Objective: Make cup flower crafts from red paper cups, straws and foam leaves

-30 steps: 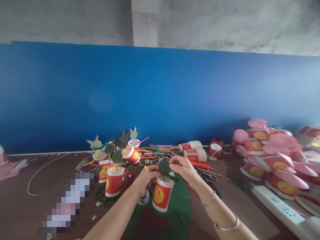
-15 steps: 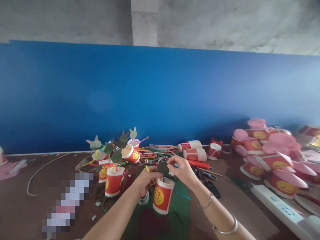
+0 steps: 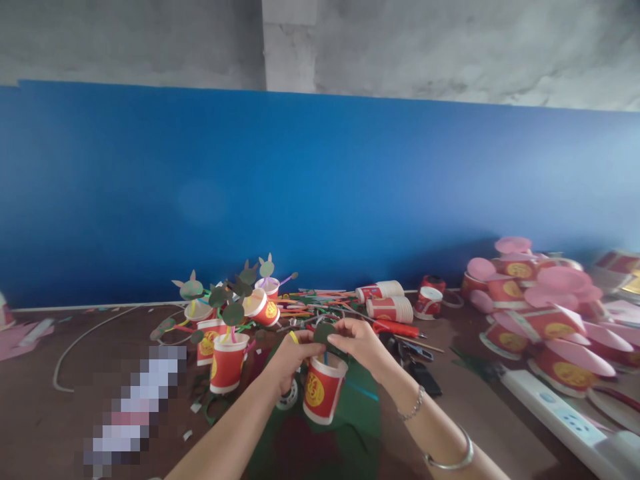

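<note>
A red-and-white paper cup (image 3: 323, 393) with a yellow emblem tilts slightly in front of me. From its mouth rises a thin blue stem (image 3: 326, 359), topped by a dark green paper disc (image 3: 324, 333). My left hand (image 3: 293, 360) is closed, its thumb at the disc's lower left edge just above the cup rim; its other fingers are partly hidden. With thumb and fingertips, my right hand (image 3: 356, 341) pinches the disc's right side. Something yellow (image 3: 294, 338) shows at a left finger. A roll of tape (image 3: 289, 395) lies below that hand, beside dark green paper (image 3: 350, 440).
At left stand several cups with green animal-head figures (image 3: 227, 360). Coloured stems (image 3: 315, 303) and stacked cups (image 3: 390, 309) lie along the blue partition (image 3: 320, 200). Red-handled scissors (image 3: 397, 328), pink-disc cups (image 3: 565, 360) and a white power strip (image 3: 555, 410) are at right.
My right hand has moved slightly left, its fingertips now further over the disc. The cup has shifted a little left and up and tilts slightly more.
</note>
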Demonstrator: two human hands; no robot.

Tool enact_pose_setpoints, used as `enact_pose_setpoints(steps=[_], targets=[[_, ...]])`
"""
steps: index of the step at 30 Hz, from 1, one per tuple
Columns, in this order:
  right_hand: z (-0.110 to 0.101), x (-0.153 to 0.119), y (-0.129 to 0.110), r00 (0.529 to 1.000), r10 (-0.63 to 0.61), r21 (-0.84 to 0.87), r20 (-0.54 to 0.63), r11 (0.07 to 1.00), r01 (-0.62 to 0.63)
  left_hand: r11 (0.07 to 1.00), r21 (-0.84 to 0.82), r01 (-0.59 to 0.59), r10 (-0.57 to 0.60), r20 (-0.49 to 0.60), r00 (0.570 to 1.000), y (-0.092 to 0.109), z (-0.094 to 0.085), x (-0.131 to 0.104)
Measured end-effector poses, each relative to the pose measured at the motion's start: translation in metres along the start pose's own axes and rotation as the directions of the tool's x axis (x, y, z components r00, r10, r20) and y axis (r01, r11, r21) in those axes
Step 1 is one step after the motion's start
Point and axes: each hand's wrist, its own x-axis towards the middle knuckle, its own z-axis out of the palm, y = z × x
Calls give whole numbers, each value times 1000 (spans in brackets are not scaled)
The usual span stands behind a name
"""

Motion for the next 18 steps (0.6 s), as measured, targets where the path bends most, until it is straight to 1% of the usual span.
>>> enact_pose_setpoints(steps=[4, 7, 10, 13, 15, 16, 18], targets=[[2, -4, -5, 995, 42, 84, 92, 995, -49, 1000, 1, 12, -12, 6, 1000, -1, 0, 1], [4, -5, -8, 991, 78, 116, 110, 989, -90, 999, -33, 0, 0, -1, 1000, -3, 0, 2], [4, -4, -7, 994, 96, 110, 43, 989, -100, 997, -71, -35, 35, 3, 999, -4, 1, 0], [4, -2, -3, 996, 76, 122, -37, 990, -71, 990, -139, -11, 24, 93, 995, -5, 2, -3], [3, 0, 0, 994, 67, 130, -85, 990, -56, 990, -142, 25, -4, 145, 989, -7, 3, -5], [2, 0, 1, 992, 62, 128, -107, 991, -48, 992, -124, 27, -9, 143, 990, -8, 4, -6], [1, 1, 2, 989, 45, 119, -143, 993, -28, 996, -85, 2, 6, 93, 996, -9, 5, -6]])
